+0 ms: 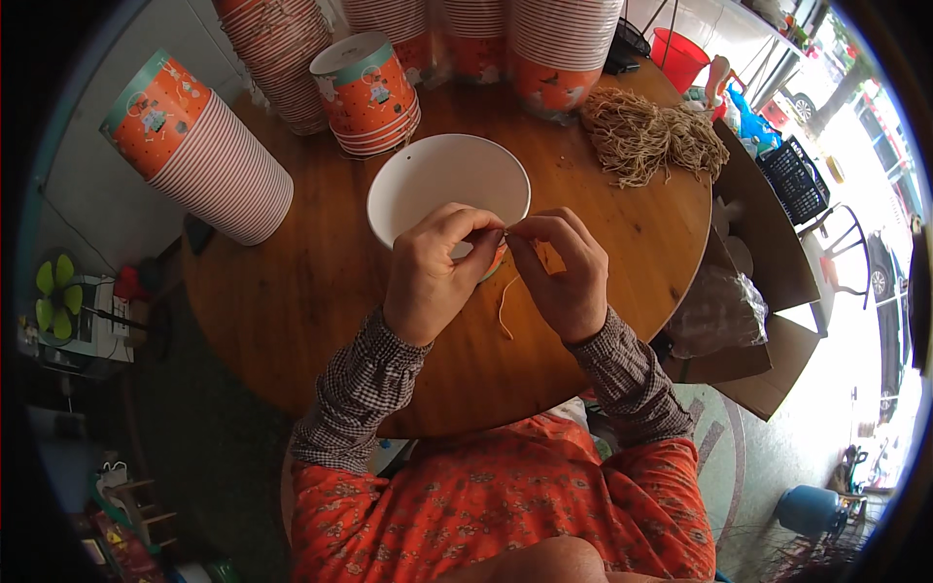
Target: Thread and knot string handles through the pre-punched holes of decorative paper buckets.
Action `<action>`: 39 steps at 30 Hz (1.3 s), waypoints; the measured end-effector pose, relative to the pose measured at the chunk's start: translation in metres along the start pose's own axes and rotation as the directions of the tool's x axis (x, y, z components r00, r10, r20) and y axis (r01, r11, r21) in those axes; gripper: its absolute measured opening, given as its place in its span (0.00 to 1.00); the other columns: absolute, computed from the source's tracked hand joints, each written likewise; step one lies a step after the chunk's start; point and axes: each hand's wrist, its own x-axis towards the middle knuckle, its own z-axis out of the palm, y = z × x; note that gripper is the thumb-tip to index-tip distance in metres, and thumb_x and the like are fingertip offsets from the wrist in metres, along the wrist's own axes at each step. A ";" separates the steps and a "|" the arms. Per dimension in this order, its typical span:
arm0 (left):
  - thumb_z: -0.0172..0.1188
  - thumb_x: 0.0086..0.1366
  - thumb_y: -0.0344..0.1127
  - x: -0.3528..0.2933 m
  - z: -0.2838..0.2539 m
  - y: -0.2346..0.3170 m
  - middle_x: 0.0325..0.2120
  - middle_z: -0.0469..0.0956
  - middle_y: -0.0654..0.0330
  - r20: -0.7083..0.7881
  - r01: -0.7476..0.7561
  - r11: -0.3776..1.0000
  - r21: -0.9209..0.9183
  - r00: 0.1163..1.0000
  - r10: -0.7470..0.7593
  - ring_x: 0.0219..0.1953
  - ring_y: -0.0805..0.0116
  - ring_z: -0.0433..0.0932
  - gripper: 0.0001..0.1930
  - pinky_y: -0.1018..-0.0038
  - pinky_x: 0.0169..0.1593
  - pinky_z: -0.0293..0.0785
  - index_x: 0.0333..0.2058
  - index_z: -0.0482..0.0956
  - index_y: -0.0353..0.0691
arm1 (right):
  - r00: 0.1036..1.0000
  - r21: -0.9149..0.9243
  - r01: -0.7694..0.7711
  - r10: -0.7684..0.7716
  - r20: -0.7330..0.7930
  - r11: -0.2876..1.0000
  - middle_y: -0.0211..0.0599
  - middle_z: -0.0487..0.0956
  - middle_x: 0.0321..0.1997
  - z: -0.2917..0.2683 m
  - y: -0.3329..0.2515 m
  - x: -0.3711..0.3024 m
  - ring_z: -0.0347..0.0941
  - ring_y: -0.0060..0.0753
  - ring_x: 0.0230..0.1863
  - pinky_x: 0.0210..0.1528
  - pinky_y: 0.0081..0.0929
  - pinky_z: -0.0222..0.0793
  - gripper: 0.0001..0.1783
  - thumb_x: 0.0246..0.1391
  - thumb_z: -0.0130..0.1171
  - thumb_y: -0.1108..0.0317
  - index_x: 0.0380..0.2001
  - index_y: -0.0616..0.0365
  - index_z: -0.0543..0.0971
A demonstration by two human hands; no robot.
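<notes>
In front of me a paper bucket (pixel 423 185) with a white inside lies tipped on the round wooden table, its mouth toward the far side. A small dark hole shows near its rim. My left hand (pixel 432 267) and my right hand (pixel 569 272) meet at the near edge of the bucket. Thumb and forefinger of each are pinched on a thin tan cord (pixel 502 316), whose loose end hangs below the fingertips. The exact spot where the cord meets the fingers is too small to make out. Part of the bucket's orange outside shows between the hands.
A leaning stack of orange buckets (pixel 209 155) stands at the left, a shorter stack (pixel 367 92) behind the bucket. Tall wrapped stacks (pixel 559 58) line the back. A bundle of tan cords (pixel 649 136) lies at the far right. Beyond the table's right edge is an open cardboard box (pixel 777 262).
</notes>
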 end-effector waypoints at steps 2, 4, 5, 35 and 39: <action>0.61 0.55 0.20 0.001 0.000 -0.002 0.28 0.77 0.57 -0.013 -0.062 0.996 0.062 0.998 0.063 0.30 0.67 0.79 0.07 0.74 0.34 0.77 0.34 0.77 0.34 | 1.000 -0.004 -0.004 0.004 0.005 1.000 0.37 0.76 0.31 0.000 0.000 0.000 0.75 0.36 0.33 0.34 0.28 0.72 0.08 0.45 0.63 0.79 0.31 0.60 0.77; 0.61 0.55 0.19 0.001 0.000 -0.003 0.28 0.77 0.57 -0.025 -0.090 0.993 0.080 0.995 0.093 0.30 0.66 0.79 0.07 0.74 0.34 0.77 0.33 0.77 0.34 | 1.000 -0.005 -0.007 0.008 0.012 1.000 0.37 0.77 0.31 0.001 -0.001 0.000 0.76 0.36 0.33 0.34 0.28 0.72 0.08 0.45 0.63 0.79 0.31 0.60 0.77; 0.61 0.54 0.19 0.001 0.000 -0.004 0.28 0.77 0.57 -0.037 -0.119 0.988 0.097 0.992 0.123 0.29 0.66 0.78 0.08 0.74 0.33 0.76 0.33 0.77 0.34 | 1.000 -0.006 -0.006 0.006 0.009 1.000 0.37 0.77 0.31 0.001 -0.002 0.000 0.76 0.36 0.33 0.34 0.28 0.72 0.08 0.45 0.62 0.79 0.31 0.60 0.77; 0.51 0.68 0.27 0.010 -0.013 -0.006 0.28 0.70 0.62 0.312 0.291 0.925 -0.246 0.927 -0.208 0.25 0.79 0.70 0.06 0.81 0.29 0.68 0.34 0.73 0.31 | 0.970 0.368 -0.237 0.241 0.036 0.899 0.34 0.77 0.32 0.015 0.014 -0.005 0.75 0.24 0.34 0.38 0.21 0.72 0.05 0.52 0.57 0.80 0.34 0.63 0.76; 0.52 0.68 0.26 0.012 -0.010 -0.007 0.28 0.71 0.62 0.304 0.193 0.962 -0.193 0.944 -0.129 0.27 0.77 0.71 0.05 0.79 0.30 0.69 0.32 0.72 0.31 | 0.966 0.386 -0.252 0.253 0.050 0.887 0.32 0.77 0.32 0.013 0.014 -0.005 0.74 0.21 0.34 0.38 0.19 0.71 0.04 0.54 0.57 0.79 0.34 0.64 0.76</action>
